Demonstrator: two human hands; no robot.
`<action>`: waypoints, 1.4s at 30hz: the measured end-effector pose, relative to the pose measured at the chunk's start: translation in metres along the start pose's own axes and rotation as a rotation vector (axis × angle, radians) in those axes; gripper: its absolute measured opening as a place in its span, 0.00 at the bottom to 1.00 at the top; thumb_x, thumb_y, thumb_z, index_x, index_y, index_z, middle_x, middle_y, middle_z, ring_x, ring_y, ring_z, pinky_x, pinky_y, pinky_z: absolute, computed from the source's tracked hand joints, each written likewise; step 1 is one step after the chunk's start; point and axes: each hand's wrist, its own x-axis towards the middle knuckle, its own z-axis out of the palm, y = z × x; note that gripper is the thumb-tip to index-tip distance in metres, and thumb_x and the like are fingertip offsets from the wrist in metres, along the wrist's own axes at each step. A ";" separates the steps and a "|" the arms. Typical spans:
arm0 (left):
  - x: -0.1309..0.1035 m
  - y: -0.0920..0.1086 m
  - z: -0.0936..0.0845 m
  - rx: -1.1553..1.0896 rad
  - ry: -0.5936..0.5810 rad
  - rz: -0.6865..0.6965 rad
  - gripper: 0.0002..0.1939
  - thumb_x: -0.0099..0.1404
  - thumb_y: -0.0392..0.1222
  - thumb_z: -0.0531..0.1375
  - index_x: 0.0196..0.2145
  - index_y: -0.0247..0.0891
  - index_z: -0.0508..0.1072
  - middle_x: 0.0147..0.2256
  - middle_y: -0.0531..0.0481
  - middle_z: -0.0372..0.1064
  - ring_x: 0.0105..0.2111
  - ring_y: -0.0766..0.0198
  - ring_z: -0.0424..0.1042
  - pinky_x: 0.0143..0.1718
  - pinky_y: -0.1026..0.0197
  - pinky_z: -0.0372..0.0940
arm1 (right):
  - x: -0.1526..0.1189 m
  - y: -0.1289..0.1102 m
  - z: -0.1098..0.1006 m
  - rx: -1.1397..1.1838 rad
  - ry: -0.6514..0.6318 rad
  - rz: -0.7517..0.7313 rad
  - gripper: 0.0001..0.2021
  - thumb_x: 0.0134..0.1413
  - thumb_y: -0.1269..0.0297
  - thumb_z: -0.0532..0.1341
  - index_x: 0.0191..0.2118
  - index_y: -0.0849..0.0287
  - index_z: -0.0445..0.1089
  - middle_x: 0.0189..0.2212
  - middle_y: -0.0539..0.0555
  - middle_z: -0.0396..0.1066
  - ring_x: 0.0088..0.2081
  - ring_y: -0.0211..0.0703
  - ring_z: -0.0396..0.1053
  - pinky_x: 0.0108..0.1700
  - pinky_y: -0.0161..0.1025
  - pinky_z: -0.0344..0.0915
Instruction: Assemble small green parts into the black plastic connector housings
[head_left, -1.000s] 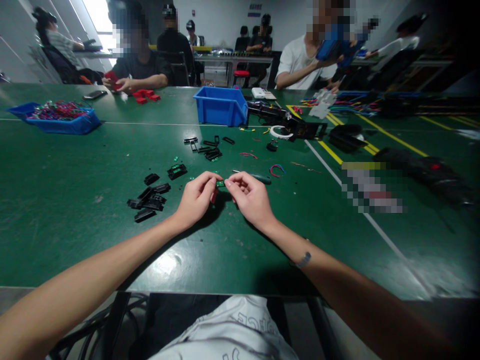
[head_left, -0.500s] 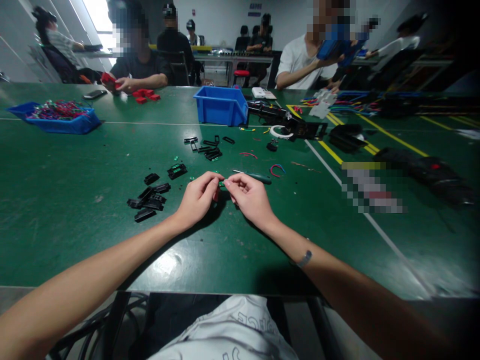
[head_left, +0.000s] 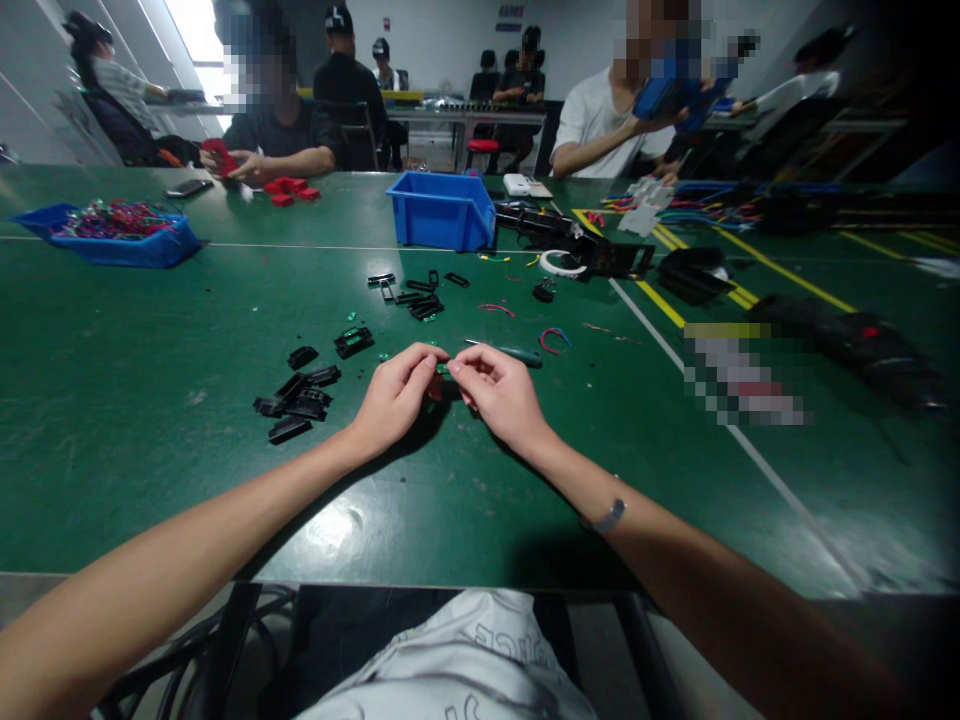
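My left hand and my right hand meet fingertip to fingertip above the green table. Between them both pinch a small green piece, mostly hidden by the fingers. Just beyond my right hand lies a screwdriver with a dark green handle. Left of my left hand is a pile of black plastic housings, and a black housing with green inside rests nearer the middle. Thin black frames are scattered farther back.
A blue bin stands at the back centre, a blue tray of coloured wires at the back left. Short wires and a white ring lie to the right. Across the table, a person holds red parts and another holds something blue.
My hands have barely moved and still hold the small green piece. Across the table, the person's red part has shifted slightly.
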 end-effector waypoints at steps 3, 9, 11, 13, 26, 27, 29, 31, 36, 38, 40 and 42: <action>0.000 0.000 0.000 -0.003 -0.008 0.002 0.17 0.75 0.50 0.51 0.46 0.37 0.75 0.31 0.49 0.73 0.32 0.62 0.72 0.38 0.60 0.65 | 0.000 0.000 0.000 -0.003 0.006 0.004 0.10 0.59 0.58 0.65 0.33 0.58 0.71 0.22 0.47 0.64 0.22 0.35 0.60 0.24 0.35 0.57; 0.000 -0.001 0.000 -0.017 -0.003 0.004 0.17 0.75 0.50 0.51 0.46 0.37 0.75 0.31 0.49 0.73 0.31 0.62 0.72 0.36 0.61 0.65 | 0.000 0.001 0.000 -0.041 0.020 -0.016 0.11 0.59 0.56 0.65 0.33 0.58 0.71 0.23 0.48 0.65 0.24 0.36 0.61 0.25 0.35 0.57; 0.000 -0.001 0.000 -0.027 -0.001 -0.001 0.17 0.75 0.50 0.51 0.46 0.37 0.75 0.31 0.49 0.73 0.30 0.63 0.72 0.36 0.61 0.65 | -0.001 0.001 0.000 -0.043 0.021 -0.026 0.11 0.59 0.55 0.65 0.34 0.58 0.71 0.24 0.48 0.65 0.25 0.37 0.61 0.25 0.35 0.57; 0.000 -0.001 0.000 -0.033 0.000 -0.006 0.17 0.75 0.50 0.51 0.46 0.37 0.74 0.31 0.50 0.72 0.30 0.63 0.72 0.36 0.61 0.65 | -0.001 0.002 0.001 -0.042 0.021 -0.035 0.11 0.60 0.55 0.65 0.34 0.58 0.71 0.25 0.48 0.66 0.25 0.36 0.61 0.25 0.35 0.57; 0.000 -0.001 0.001 -0.066 -0.003 -0.009 0.17 0.75 0.51 0.52 0.45 0.37 0.74 0.30 0.50 0.72 0.30 0.63 0.71 0.35 0.61 0.65 | -0.002 0.002 0.002 -0.042 0.021 -0.024 0.14 0.61 0.51 0.64 0.35 0.58 0.70 0.24 0.48 0.64 0.25 0.36 0.60 0.24 0.34 0.56; 0.000 -0.001 0.001 -0.062 -0.002 -0.008 0.17 0.75 0.51 0.52 0.45 0.38 0.74 0.30 0.50 0.72 0.29 0.63 0.71 0.35 0.61 0.65 | -0.002 0.002 0.002 -0.039 0.022 -0.023 0.14 0.61 0.51 0.64 0.35 0.58 0.70 0.24 0.48 0.64 0.25 0.36 0.60 0.24 0.34 0.56; 0.000 -0.001 0.001 -0.049 0.002 -0.005 0.17 0.75 0.50 0.52 0.45 0.38 0.74 0.30 0.50 0.72 0.29 0.64 0.71 0.35 0.61 0.65 | -0.002 0.001 0.002 -0.035 0.025 -0.024 0.13 0.61 0.52 0.64 0.35 0.58 0.70 0.24 0.48 0.64 0.25 0.36 0.60 0.24 0.34 0.56; 0.000 -0.001 0.001 -0.039 0.009 -0.002 0.16 0.75 0.50 0.52 0.45 0.38 0.75 0.30 0.50 0.72 0.29 0.64 0.71 0.34 0.61 0.65 | -0.002 0.001 0.003 -0.035 0.028 -0.030 0.13 0.61 0.53 0.64 0.35 0.58 0.70 0.24 0.48 0.64 0.25 0.36 0.60 0.25 0.34 0.56; 0.000 -0.001 0.001 -0.025 0.019 0.013 0.16 0.75 0.50 0.52 0.44 0.37 0.75 0.28 0.51 0.71 0.28 0.65 0.70 0.33 0.62 0.64 | -0.002 0.001 0.002 -0.050 0.029 -0.032 0.13 0.61 0.53 0.64 0.35 0.58 0.70 0.24 0.48 0.65 0.25 0.36 0.61 0.25 0.35 0.57; 0.001 -0.001 0.001 -0.025 0.021 0.021 0.16 0.75 0.50 0.53 0.44 0.37 0.75 0.28 0.51 0.71 0.28 0.65 0.70 0.33 0.62 0.64 | -0.002 0.001 0.002 -0.050 0.028 -0.029 0.13 0.61 0.53 0.64 0.35 0.58 0.70 0.24 0.48 0.64 0.25 0.36 0.61 0.25 0.34 0.57; 0.001 0.000 0.001 -0.022 0.022 0.026 0.16 0.75 0.50 0.53 0.44 0.37 0.75 0.28 0.51 0.71 0.28 0.65 0.70 0.33 0.62 0.64 | -0.002 0.001 0.002 -0.051 0.029 -0.026 0.13 0.61 0.53 0.64 0.35 0.58 0.70 0.24 0.48 0.64 0.25 0.36 0.60 0.25 0.34 0.57; 0.001 0.000 0.001 -0.017 0.021 0.028 0.16 0.75 0.49 0.53 0.44 0.36 0.75 0.28 0.51 0.71 0.28 0.65 0.70 0.33 0.62 0.64 | -0.002 0.001 0.002 -0.046 0.029 -0.026 0.13 0.61 0.53 0.64 0.35 0.58 0.69 0.24 0.48 0.64 0.25 0.36 0.60 0.25 0.34 0.57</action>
